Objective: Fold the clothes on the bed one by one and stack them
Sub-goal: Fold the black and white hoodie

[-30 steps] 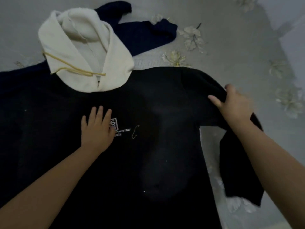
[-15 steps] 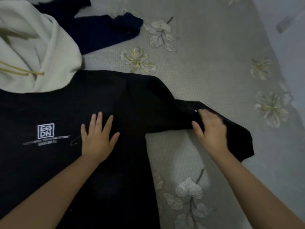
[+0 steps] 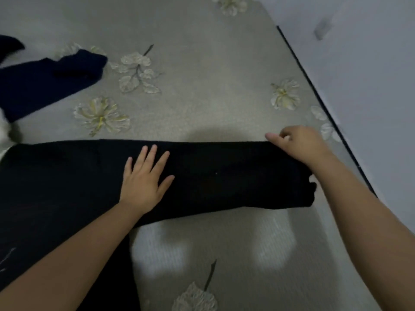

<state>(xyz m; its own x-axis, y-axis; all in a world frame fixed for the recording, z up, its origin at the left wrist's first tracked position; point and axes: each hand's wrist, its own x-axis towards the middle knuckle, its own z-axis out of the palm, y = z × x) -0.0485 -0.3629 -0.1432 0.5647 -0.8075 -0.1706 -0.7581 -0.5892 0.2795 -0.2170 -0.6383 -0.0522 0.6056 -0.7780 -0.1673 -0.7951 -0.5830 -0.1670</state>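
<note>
Head view — left hand (image 3: 143, 182) flat on black sleeve (image 3: 224, 176); right hand (image 3: 298, 144) pinches cuff.

The grey bed (image 3: 213, 90) with its pale woven flower-print cover fills the view, its right edge running along a dark strip. A black fabric garment (image 3: 224, 176) lies flat across it, one sleeve stretched toward that right edge. A dark navy cloth garment (image 3: 45, 79) rests near the far left edge, well apart from the black one.
</note>
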